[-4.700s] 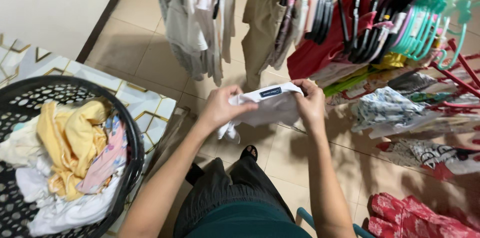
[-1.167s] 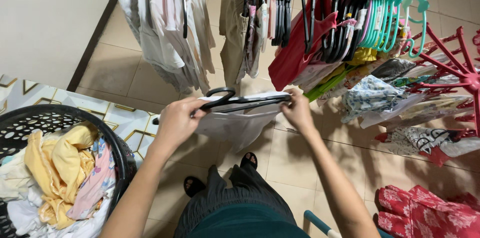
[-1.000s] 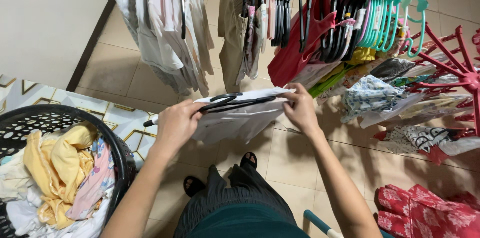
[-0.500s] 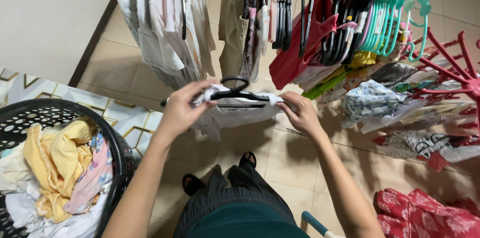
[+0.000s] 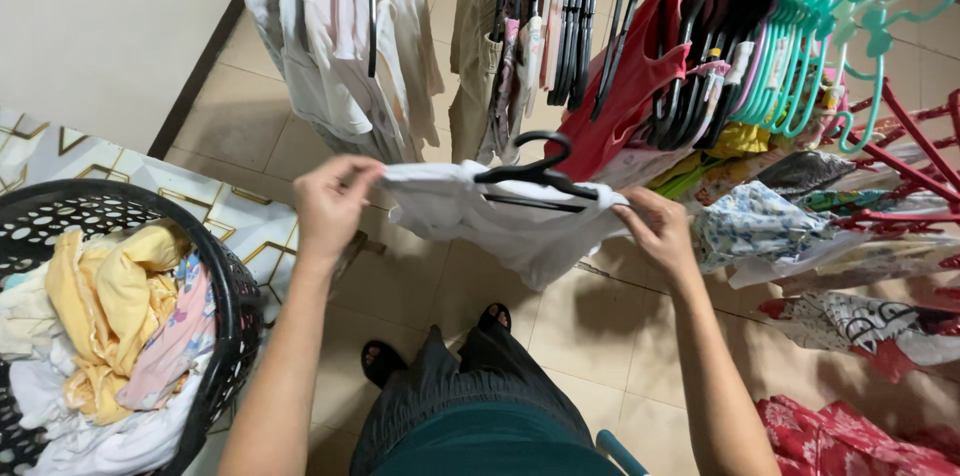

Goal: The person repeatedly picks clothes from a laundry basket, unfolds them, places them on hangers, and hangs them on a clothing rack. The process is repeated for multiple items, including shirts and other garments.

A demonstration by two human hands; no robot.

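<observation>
The white shirt point(image 5: 505, 226) on its black hanger point(image 5: 535, 176) stretches sideways between the hands, left hand point(image 5: 330, 204) and right hand point(image 5: 655, 231) each pinching one end.

Bare forearms, dark green top, black trousers, black open-toed sandals.

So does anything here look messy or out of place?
Mostly no. The white garment sits unevenly on the black hanger, bunched toward the left hand, and a red floral cloth lies on the floor.
</observation>
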